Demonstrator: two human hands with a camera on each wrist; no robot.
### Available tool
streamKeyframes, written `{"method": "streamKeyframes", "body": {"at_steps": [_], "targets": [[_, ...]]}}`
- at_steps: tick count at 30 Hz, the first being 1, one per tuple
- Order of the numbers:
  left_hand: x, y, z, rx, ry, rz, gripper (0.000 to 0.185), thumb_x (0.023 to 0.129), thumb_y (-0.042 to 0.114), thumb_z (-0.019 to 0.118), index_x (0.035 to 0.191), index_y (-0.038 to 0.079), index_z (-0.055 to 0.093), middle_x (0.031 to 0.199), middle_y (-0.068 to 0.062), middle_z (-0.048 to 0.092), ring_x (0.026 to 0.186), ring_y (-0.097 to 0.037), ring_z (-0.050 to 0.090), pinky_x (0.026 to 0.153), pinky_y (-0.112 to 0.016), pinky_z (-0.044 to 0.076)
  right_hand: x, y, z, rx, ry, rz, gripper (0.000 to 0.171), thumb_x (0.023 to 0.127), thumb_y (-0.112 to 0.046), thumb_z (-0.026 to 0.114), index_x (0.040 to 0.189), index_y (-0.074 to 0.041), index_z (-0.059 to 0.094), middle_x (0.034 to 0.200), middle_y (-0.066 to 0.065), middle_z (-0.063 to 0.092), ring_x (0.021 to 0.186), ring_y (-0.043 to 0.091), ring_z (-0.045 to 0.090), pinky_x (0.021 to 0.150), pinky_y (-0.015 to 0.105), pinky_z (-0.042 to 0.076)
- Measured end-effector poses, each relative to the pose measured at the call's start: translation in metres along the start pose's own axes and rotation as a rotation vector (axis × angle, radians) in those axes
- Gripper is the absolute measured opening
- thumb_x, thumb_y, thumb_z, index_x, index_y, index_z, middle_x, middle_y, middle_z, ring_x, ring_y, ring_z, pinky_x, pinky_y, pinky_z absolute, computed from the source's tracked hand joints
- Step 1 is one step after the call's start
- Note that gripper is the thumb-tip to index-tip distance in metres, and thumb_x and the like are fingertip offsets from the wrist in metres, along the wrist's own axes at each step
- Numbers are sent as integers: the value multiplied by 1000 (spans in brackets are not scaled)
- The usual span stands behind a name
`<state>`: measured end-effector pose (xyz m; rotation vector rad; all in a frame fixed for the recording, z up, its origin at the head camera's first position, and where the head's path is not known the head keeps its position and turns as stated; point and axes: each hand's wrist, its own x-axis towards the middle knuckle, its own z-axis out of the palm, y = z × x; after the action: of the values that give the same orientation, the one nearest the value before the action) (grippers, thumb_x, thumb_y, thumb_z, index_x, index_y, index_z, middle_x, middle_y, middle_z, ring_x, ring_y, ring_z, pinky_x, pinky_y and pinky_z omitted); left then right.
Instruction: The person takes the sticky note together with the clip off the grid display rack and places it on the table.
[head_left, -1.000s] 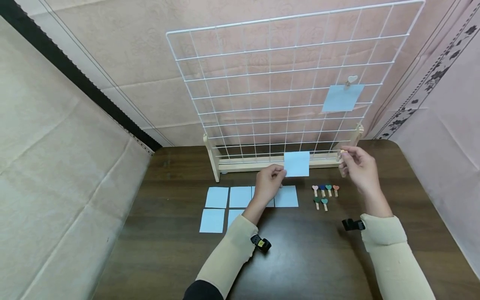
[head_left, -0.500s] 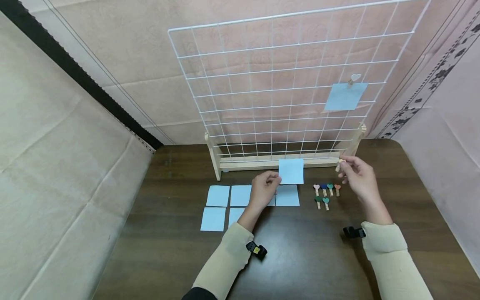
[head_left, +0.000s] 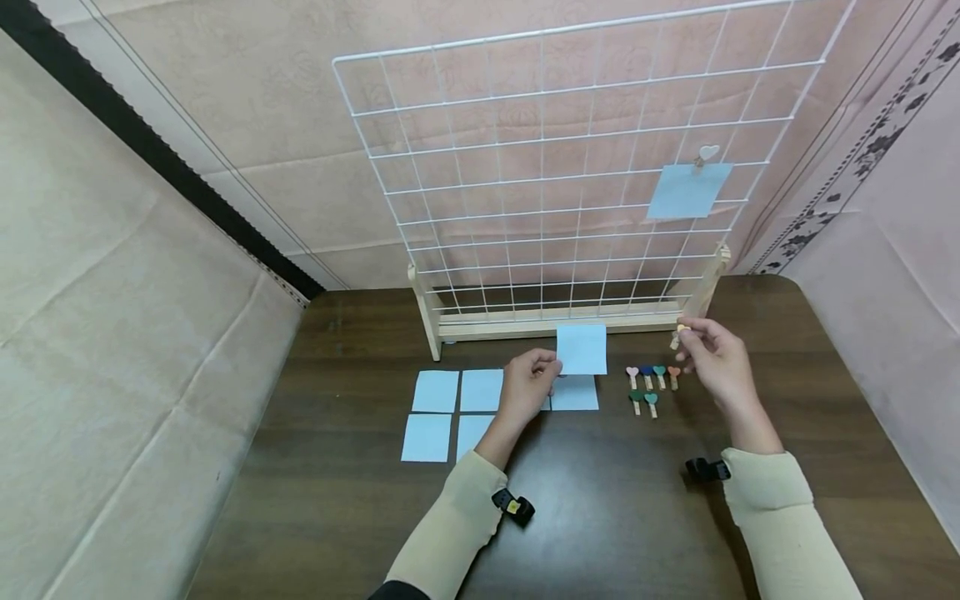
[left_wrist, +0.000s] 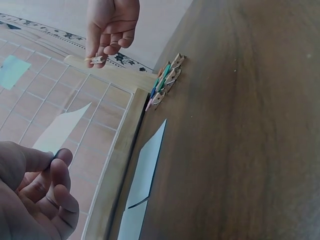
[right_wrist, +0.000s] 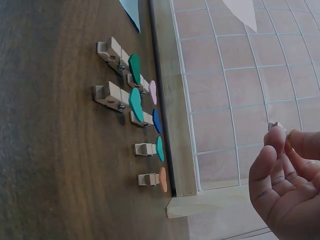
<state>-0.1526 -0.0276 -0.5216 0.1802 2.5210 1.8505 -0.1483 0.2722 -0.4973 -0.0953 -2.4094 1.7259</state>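
Paper square (head_left: 581, 348): light blue, held above the table (head_left: 600, 517) just before the wooden base (head_left: 555, 323) of the wire grid (head_left: 555, 167).
Left hand (head_left: 528, 383): fingers curled, pinching the square's left edge.
Right hand (head_left: 716, 354): thumb and fingers pinching a small wooden clip (head_left: 677, 335).
Spare clips (head_left: 651, 386): heart-topped, lying between the hands.
Left wrist view: shows the right hand (left_wrist: 111, 27) gripping the clip (left_wrist: 96, 60).
Right wrist view: shows six clips (right_wrist: 135, 120) in two rows, which the head view only hints at.
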Motion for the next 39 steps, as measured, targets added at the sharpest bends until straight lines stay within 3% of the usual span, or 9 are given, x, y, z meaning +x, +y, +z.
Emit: {"method": "streamKeyframes", "body": {"at_steps": [6,13,20,24,35,39], "targets": [[-4,-3,-2,-18,2,-7,15,103,13,70,111,2,77,88,-1,76,60,-19,65,54,-23,51,-1,4,0,-11,-6,17,40,112,-18,54,141,10,56,93,0,66,75,7,63,61,24,56],[-15,-8,-7,-21,1,-28,15,102,12,70,111,1,77,88,-4,77,60,-21,65,55,-23,48,-7,14,2,-23,-41,45,37,110,-16,57,136,10,58,92,-6,68,75,11,65,61,26,57],[-37,-15,-25,6,-30,-82,16,101,11,70,112,0,76,90,-11,78,59,-30,66,63,-27,53,-22,27,1,-121,-189,58,34,110,-18,58,129,10,63,97,20,71,77,16,66,62,31,58],[-50,-22,-36,35,-54,-105,16,101,11,70,110,0,77,84,-13,77,58,-33,67,66,-29,53,-28,34,-1,-173,-244,104,34,110,-18,59,129,10,64,103,24,71,80,15,66,64,31,60],[-75,-36,-55,54,-106,-175,12,100,9,70,105,0,75,68,-16,71,48,-22,61,45,-22,41,-36,37,-4,-171,-357,201,29,109,-12,60,125,11,64,100,18,72,84,18,68,68,33,61],[-84,-41,-59,76,-111,-181,10,100,8,70,105,0,74,66,-14,70,46,-15,58,45,-22,42,-37,39,-3,-174,-376,205,26,108,-8,59,123,13,64,97,16,72,82,19,69,67,33,61]]}}
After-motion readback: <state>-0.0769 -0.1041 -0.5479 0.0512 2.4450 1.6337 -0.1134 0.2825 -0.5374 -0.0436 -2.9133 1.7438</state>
